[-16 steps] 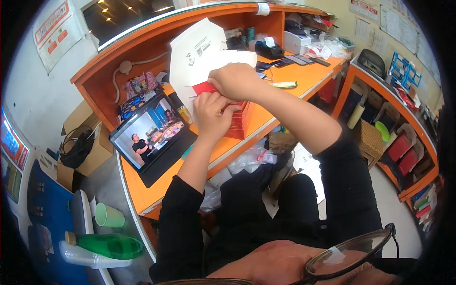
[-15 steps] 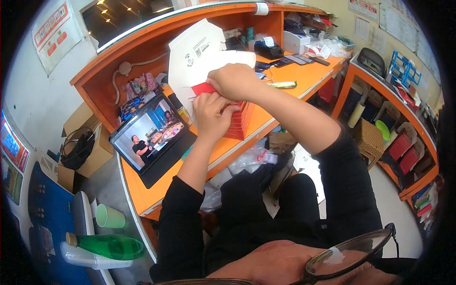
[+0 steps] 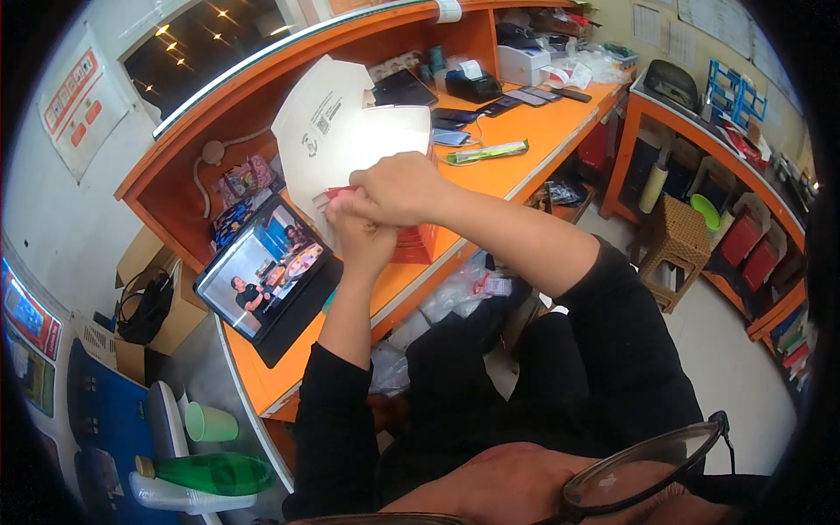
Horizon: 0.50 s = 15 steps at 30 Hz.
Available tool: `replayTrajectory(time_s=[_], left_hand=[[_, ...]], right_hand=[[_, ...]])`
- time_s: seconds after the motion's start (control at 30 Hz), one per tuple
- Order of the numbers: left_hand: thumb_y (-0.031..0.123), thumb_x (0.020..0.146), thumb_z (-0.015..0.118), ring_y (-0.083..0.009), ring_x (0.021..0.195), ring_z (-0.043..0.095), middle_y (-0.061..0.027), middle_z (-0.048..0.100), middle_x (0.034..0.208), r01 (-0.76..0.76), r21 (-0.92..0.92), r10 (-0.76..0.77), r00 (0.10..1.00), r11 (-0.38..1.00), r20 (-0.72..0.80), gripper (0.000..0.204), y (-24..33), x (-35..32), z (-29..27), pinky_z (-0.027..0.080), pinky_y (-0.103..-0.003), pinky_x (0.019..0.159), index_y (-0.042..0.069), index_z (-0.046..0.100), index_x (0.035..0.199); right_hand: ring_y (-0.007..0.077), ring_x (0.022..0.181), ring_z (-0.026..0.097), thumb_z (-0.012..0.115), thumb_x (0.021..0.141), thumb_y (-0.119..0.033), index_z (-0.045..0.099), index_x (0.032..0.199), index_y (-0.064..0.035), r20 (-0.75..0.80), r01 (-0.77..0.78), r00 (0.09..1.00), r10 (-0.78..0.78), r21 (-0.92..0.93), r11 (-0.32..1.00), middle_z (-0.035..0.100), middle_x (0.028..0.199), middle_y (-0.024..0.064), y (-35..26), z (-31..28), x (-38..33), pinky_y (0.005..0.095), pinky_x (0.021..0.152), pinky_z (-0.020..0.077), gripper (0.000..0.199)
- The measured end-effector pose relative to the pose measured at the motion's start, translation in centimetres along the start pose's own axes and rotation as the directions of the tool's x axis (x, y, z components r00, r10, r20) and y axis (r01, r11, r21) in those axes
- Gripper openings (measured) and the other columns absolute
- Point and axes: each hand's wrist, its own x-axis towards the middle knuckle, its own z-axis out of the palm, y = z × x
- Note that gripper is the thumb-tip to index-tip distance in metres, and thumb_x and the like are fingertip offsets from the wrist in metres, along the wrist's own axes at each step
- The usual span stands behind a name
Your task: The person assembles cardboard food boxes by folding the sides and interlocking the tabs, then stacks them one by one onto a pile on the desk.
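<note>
A cardboard box with a white inside and a red outside stands on the orange desk. Its tall white flap [image 3: 302, 131], with small dark print, leans up toward the back left. The red side wall [image 3: 416, 247] shows below my hands. Both hands meet at the box's near left corner. My right hand [image 3: 404, 188] comes in from the right, its fingers closed on a red edge of the box. My left hand [image 3: 363, 238] is closed just below it, its thumb pressing on the same corner. The fingertips and the corner between them are partly hidden.
A tablet [image 3: 267, 267] playing a video leans left of the box. Beyond the box are a black printer [image 3: 472, 83], several phones [image 3: 525, 96] and a green packet [image 3: 488, 152]. At lower left are a green bottle [image 3: 210, 474] and a pale green cup [image 3: 210, 423].
My hands have shifted closer together, the right one coming down over the left at the box's corner. The whole view has turned slightly, so the box sits farther left.
</note>
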Motion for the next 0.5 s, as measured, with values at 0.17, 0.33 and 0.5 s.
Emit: replayTrajectory(time_s=[0.17, 0.33, 0.5], left_hand=[[0.009, 0.073, 0.068, -0.0268, 0.088, 0.053, -0.0035, 0.061, 0.091, -0.115, 0.288, 0.098, 0.993, 0.951, 0.073, 0.015, 0.9, -0.5, -1.7, 0.036, -0.042, 0.082, 0.009, 0.064, 0.088], [0.005, 0.073, 0.074, -0.0285, 0.099, 0.055, -0.0079, 0.060, 0.100, -0.220, 0.323, 0.277, 0.950, 0.921, -0.144, 0.022, 2.9, -4.6, -0.2, 0.040, -0.046, 0.091, 0.010, 0.064, 0.091], [0.021, 0.078, 0.076, -0.0384, 0.113, 0.052, -0.0180, 0.056, 0.119, -0.135, -0.072, 0.153, 0.864, 0.988, 0.479, 0.046, 3.5, -17.3, 0.8, 0.041, -0.050, 0.096, 0.006, 0.057, 0.118]], right_hand=[[0.0328, 0.107, 0.060, 0.055, 0.090, -0.045, 0.062, 0.120, -0.0099, -0.394, 0.289, 0.891, -0.223, 0.116, 0.950, 0.063, 0.120, 0.0190, 0.6, 1.1, -2.4, 0.0425, 0.092, 0.0445, 0.046], [0.0316, 0.115, 0.056, 0.066, 0.084, -0.017, 0.059, 0.120, -0.0080, -0.691, -0.004, 0.709, 0.141, 0.197, 0.980, 0.058, 0.128, 0.0135, 9.5, 4.3, -12.6, 0.0436, 0.100, 0.0394, 0.038], [0.0372, 0.125, 0.049, 0.067, 0.081, -0.020, 0.047, 0.137, -0.0088, 0.196, -0.746, 0.643, 0.741, -0.060, 0.663, 0.050, 0.138, 0.0180, 23.0, 19.4, -37.3, 0.0482, 0.103, 0.0406, 0.060]])
